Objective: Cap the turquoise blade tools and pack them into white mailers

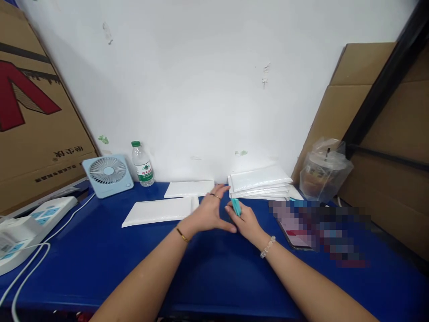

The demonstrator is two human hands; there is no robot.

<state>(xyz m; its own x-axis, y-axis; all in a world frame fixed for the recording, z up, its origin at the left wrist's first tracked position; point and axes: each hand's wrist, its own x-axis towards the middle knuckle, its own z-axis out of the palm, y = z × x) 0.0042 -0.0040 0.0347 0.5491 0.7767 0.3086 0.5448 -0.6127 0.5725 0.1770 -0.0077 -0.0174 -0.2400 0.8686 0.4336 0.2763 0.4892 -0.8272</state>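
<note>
My right hand (247,220) is closed around a small turquoise object (236,206), flat-sided and partly covered by my fingers; its kind does not show. Facing it, my left hand (210,213) has its thumb and fingers spread with nothing between them, and the thumb tip comes close to my right hand. Behind my left wrist lies a white padded envelope (161,211), its right end near the hand. A second white envelope (187,188) rests farther back by the wall. Beyond my right hand is a pile of several white padded envelopes (261,181).
On the blue table (100,255), a light blue fan (108,174) and a water bottle (142,165) stand back left. A power strip (43,223) with white cables lies at left. At right are a phone (295,228), a blurred patch and a bagged drink cup (323,174). Cardboard flanks both sides.
</note>
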